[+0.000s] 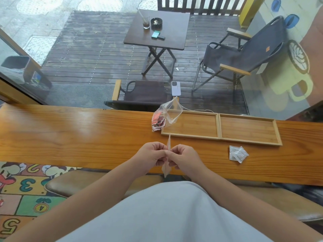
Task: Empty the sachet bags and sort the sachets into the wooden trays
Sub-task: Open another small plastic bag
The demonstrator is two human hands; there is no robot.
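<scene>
**Both hands pinch a clear bag edge-on above the counter**

The left hand (151,155) and the right hand (181,157) meet over the near edge of the wooden counter (70,133), fingers closed on a thin clear plastic bag (167,159) held between them. The bag is seen edge-on, its upper tip pointing towards the trays and its lower end hanging past the counter's near edge; what it holds cannot be told.

Farther back on the counter, two shallow wooden trays sit side by side with their inner rims touching: the left tray (190,135) and the right tray (277,133). Both show bare wood inside.

A second clear bag with red and dark sachets (160,121) stands against the left tray's left end, its loose top rising over the tray's corner. A small crumpled clear packet (238,153) lies on the counter just in front of the right tray, well to the right of the hands.
</scene>
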